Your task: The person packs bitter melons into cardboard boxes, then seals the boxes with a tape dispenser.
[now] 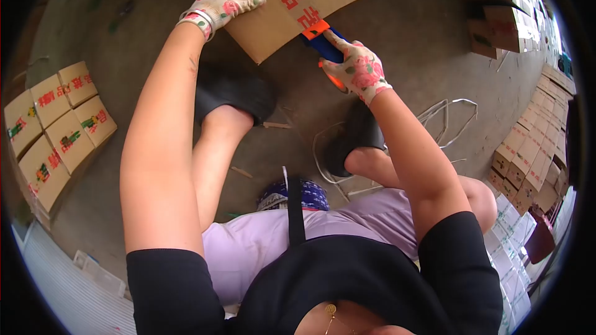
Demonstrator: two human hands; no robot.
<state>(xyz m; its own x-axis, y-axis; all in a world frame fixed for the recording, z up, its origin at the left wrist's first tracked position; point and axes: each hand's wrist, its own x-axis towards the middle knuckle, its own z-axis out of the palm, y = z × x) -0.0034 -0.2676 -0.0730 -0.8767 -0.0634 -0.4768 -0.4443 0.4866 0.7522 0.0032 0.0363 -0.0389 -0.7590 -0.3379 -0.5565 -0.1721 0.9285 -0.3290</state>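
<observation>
At the top of the head view, a cardboard box (273, 15) printed with red and green characters is tilted in front of me. My left hand (218, 4), in a white glove with pink flowers, grips the box by its near left edge. My right hand (360, 69), gloved the same way, is closed around a blue-and-orange hand tool (327, 46). The tool's orange end meets the lower edge of the box. Its exact kind is partly hidden by my fingers.
Stacked printed cartons (59, 127) stand at the left, with more carton stacks (528, 149) along the right. Loose pale strapping (444, 115) lies on the concrete floor (149, 43) by my right foot. A blue patterned seat (313, 196) is beneath me.
</observation>
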